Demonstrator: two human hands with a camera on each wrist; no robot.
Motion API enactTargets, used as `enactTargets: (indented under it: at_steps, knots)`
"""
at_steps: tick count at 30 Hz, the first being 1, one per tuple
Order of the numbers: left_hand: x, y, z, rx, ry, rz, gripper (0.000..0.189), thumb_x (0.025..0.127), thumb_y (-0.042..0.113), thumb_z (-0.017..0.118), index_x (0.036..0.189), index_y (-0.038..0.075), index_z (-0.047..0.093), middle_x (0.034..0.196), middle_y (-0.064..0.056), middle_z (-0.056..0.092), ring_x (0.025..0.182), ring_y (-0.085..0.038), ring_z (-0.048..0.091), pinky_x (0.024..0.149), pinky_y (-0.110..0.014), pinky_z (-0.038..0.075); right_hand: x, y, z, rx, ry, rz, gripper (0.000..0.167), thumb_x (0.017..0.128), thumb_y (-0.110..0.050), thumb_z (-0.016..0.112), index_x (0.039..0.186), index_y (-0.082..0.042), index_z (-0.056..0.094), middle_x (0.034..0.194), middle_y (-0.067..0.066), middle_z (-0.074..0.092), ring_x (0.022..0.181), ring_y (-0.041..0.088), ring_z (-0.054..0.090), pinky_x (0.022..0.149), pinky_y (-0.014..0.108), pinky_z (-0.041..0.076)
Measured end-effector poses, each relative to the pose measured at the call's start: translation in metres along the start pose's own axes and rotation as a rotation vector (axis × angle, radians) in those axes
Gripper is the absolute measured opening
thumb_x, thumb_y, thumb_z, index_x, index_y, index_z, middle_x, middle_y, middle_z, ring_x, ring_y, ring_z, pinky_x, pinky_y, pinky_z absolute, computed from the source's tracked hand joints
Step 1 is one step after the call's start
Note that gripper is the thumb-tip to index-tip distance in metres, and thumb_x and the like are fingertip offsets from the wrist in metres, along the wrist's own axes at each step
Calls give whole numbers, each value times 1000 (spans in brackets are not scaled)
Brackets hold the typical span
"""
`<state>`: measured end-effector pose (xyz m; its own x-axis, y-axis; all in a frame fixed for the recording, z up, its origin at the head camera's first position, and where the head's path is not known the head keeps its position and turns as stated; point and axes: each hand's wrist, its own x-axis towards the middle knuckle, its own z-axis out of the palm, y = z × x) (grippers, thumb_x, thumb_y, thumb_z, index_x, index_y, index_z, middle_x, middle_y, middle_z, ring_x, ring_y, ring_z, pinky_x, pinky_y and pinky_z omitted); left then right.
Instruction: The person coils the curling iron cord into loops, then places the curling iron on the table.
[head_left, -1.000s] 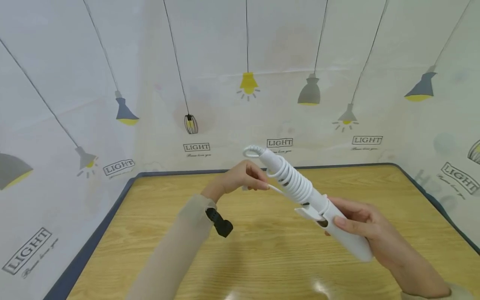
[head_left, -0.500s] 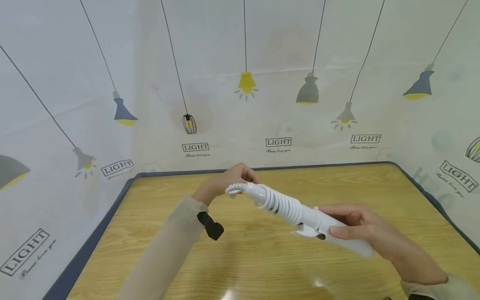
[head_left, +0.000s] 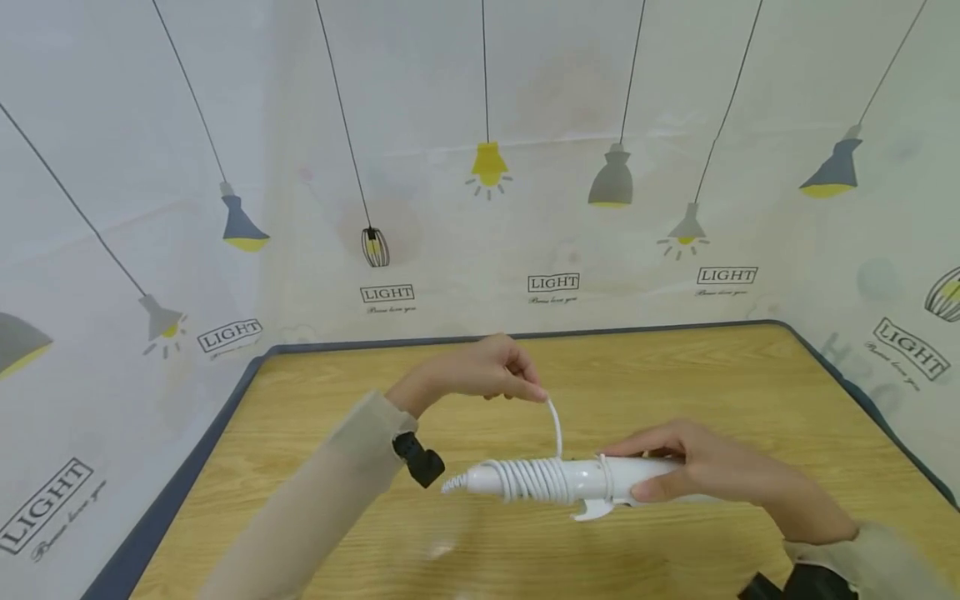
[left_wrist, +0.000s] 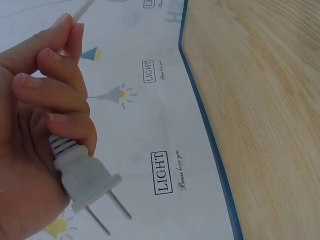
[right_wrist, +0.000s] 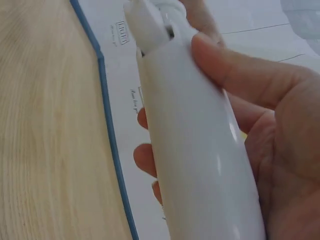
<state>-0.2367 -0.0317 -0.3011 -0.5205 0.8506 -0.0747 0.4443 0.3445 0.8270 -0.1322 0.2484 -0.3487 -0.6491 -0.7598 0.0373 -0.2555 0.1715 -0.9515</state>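
A white curling iron [head_left: 588, 477] lies nearly level in the air above the table, its ribbed cord end pointing left. My right hand [head_left: 708, 467] grips its wide white end, thumb along the near side and fingers wrapped behind, as the right wrist view shows. A small lever [head_left: 595, 509] sticks out below the body. White cord [head_left: 532, 481] is coiled in several turns around the narrower part. Above the coils, my left hand [head_left: 480, 367] pinches the cord's free length between thumb and forefinger. In the left wrist view, the two-pin plug [left_wrist: 85, 175] sits under that hand's curled fingers.
Beneath both hands spreads a wood-grain table [head_left: 337, 533] with a dark blue edge [head_left: 420, 342]. A pale sheet printed with lamps [head_left: 450, 225] rises behind it and at the sides. Black straps [head_left: 418, 460] circle the wrists.
The curling iron has swung from a steep slant to nearly level and dropped lower. My left hand has carried the cord around the body and now pulls it up above the coils.
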Motion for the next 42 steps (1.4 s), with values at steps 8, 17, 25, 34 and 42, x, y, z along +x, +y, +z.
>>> enactTargets:
  at_steps: [8,17,25,34,42]
  knots:
    - [-6,16,18,58,130,-41,9,83,17,69,82,9,72,60,-2,58,43,-10,41,42,-23,38,9,8,4,-98,167,150,47,85,-13,66,126,5,52,111,20,58,79,21,57,65,32,51]
    - [-19,22,34,-9,147,58,19,89,10,60,103,-1,69,73,-5,63,47,-14,51,43,-23,40,12,6,7,-264,444,194,48,85,-21,67,128,-3,54,111,15,60,71,21,49,58,30,45]
    - [-32,4,46,-62,19,170,40,95,8,50,134,3,45,87,-4,59,55,-12,55,49,-25,44,10,5,6,-214,568,182,47,86,-18,65,129,-1,52,115,20,57,71,17,52,57,30,47]
    - [-29,-25,60,-410,136,174,30,89,3,58,118,-6,58,82,-8,66,62,-14,54,52,-24,43,4,-10,7,-90,525,124,47,88,-12,61,131,3,48,117,21,55,83,16,60,65,33,50]
    - [-23,-33,73,-500,281,89,22,83,4,66,102,-8,66,84,-10,69,66,-15,60,61,-27,48,5,-21,11,-82,504,97,45,89,-11,60,130,2,48,115,13,59,85,19,61,66,34,51]
